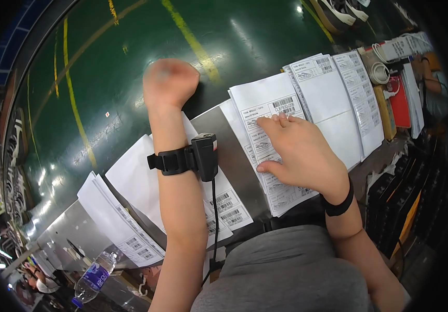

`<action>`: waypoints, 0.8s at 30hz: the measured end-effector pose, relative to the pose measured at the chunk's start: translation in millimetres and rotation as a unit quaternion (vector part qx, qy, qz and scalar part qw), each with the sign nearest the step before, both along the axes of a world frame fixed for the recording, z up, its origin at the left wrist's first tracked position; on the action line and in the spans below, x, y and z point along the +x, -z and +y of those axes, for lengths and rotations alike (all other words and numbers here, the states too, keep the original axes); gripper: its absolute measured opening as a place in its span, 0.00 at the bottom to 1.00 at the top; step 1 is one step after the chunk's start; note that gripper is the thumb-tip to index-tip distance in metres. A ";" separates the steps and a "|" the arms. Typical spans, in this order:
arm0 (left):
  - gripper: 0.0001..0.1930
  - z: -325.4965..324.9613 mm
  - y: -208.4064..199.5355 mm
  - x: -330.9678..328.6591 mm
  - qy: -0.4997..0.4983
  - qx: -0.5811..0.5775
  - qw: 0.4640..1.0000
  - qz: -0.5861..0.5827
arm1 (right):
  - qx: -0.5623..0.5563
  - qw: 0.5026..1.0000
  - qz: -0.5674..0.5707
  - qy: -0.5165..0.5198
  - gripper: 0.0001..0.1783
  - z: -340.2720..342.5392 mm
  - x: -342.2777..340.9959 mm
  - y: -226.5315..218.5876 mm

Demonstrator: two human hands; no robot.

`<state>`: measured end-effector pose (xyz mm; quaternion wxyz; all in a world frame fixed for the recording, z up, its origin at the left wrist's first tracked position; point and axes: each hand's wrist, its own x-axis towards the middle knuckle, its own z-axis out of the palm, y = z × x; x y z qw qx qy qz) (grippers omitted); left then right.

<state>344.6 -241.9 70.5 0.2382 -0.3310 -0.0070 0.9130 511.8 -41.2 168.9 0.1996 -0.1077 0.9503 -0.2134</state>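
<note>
Matt, smooth paper sheets lie under my right hand; beyond my left hand, the green surface gleams glossy.

Label sheets are laid on the surface, right of frame centre; at lower left, a bottle is seen.

Left hand: rounded, fingers folded out of sight, past the metal counter's far edge
Left forearm: nearly straight, crossing both edges
Right hand: palm down, thumb spread, between the edges
Right forearm: slanting in across the near edge
</note>
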 end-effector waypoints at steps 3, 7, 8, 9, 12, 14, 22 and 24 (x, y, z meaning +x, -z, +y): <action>0.10 -1.4 1.5 -3.9 0.010 0.013 1.000 0.000 | -0.006 1.000 0.006 0.001 0.39 2.2 7.3 3.8; 0.08 2.9 1.3 -6.6 0.015 0.002 1.000 0.006 | -0.010 0.994 0.113 0.004 0.36 8.6 17.6 10.9; 0.08 3.7 0.5 -6.2 0.018 0.002 1.000 0.007 | -0.016 0.994 0.107 0.008 0.38 9.5 18.4 10.5; 0.08 4.0 1.6 -6.1 0.026 0.000 1.000 0.011 | -0.018 0.994 0.111 0.016 0.38 9.6 18.8 11.8; 0.07 4.6 4.4 -5.0 0.028 -0.018 0.999 0.023 | -0.033 0.992 0.119 0.026 0.37 8.9 20.4 13.9; 0.07 5.4 3.8 -4.9 0.038 -0.033 0.998 0.039 | -0.015 0.993 0.118 0.027 0.37 5.9 22.1 14.5; 0.08 8.4 -0.4 -4.4 0.042 -0.093 0.993 0.058 | -0.028 0.993 0.104 0.051 0.39 7.0 29.9 22.7; 0.08 7.3 -0.5 -3.5 0.031 -0.078 0.995 0.051 | -0.040 0.992 0.105 0.060 0.39 8.7 29.4 19.2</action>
